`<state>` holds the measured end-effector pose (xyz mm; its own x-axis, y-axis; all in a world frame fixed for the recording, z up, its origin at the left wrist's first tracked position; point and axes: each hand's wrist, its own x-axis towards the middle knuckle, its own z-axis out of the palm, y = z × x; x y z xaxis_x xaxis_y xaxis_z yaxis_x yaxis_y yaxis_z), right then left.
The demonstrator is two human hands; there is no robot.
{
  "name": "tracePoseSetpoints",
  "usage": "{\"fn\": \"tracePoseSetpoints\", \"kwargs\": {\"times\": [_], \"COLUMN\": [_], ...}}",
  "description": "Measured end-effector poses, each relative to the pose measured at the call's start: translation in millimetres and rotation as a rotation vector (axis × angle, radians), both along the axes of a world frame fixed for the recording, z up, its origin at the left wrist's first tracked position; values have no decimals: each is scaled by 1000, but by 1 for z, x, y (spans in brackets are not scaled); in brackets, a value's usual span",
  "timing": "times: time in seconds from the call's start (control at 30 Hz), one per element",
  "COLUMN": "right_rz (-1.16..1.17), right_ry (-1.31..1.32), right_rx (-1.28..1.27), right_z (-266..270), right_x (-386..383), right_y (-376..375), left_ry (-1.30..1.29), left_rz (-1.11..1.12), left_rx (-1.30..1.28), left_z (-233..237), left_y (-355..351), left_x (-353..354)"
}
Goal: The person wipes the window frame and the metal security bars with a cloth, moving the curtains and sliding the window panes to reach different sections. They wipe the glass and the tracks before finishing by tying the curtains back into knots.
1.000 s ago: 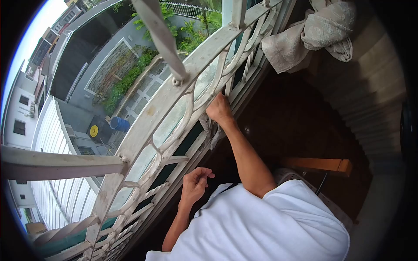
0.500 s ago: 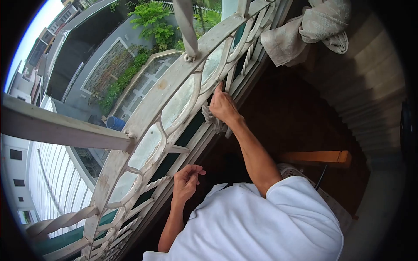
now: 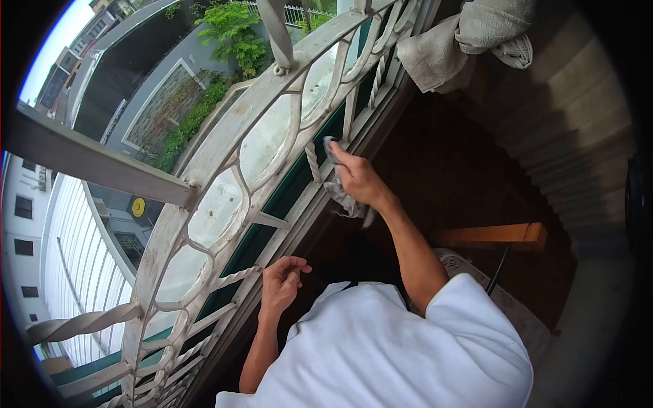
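Note:
A crumpled grey cloth [image 3: 345, 198] is gripped in my right hand [image 3: 366, 182]. One end of it pokes out past my fingertips and the rest hangs beneath my palm, over the window frame [image 3: 306, 212]. Close by are the twisted bars of a white metal window grille [image 3: 271, 178]. My left hand [image 3: 282, 280] is at the inner edge of the frame, lower down, beside a twisted bar. Its fingers are loosely curled together, and nothing shows in them.
A knotted beige curtain [image 3: 469, 41] hangs at the upper right. An orange-brown wooden piece [image 3: 493, 234] juts out to the right of my arm. Beyond the grille lie a white corrugated roof [image 3: 88, 238], a walled yard and green plants [image 3: 235, 37].
My right hand has come away from the grille bar, down and slightly right, with the cloth now showing past its fingertips. My left hand has shifted slightly left; the view has moved a little.

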<state>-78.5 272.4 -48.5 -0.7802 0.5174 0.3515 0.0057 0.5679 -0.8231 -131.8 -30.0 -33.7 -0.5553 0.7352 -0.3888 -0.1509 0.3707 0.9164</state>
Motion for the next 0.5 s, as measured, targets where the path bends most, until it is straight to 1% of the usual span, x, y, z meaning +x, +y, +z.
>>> {"fn": "tracePoseSetpoints", "kwargs": {"times": [0.03,0.1,0.17,0.2,0.27,0.3,0.37,0.4,0.43,0.5], "right_rz": [9,-83,1,-5,-68,-65,46,57,58,-162], "right_ry": [9,-75,-153,-153,-57,-50,8,-149,-154,-80], "right_rx": [4,-251,-209,-212,-147,-152,62,-144,-147,-306], "right_z": [9,39,45,45,41,32,13,30,30,30], "right_x": [8,28,17,7,-10,-9,-6,-8,-18,-43], "right_y": [-19,-63,-102,-112,-124,-130,-138,-139,-135,-118], "left_ry": [9,48,45,46,49,51,56,46,40,22], "left_rz": [9,9,5,-3,-20,-38,-33,-32,-31,-40], "left_rx": [4,26,11,20,29,28,13,-6,-9,-51], "left_z": [2,3,2,0,-2,-2,-7,-9,-7,1], "left_y": [3,3,0,1,-4,-11,-18,-22,-23,-24], "left_x": [-2,-3,-3,-2,2,3,4,7,8,9]}}
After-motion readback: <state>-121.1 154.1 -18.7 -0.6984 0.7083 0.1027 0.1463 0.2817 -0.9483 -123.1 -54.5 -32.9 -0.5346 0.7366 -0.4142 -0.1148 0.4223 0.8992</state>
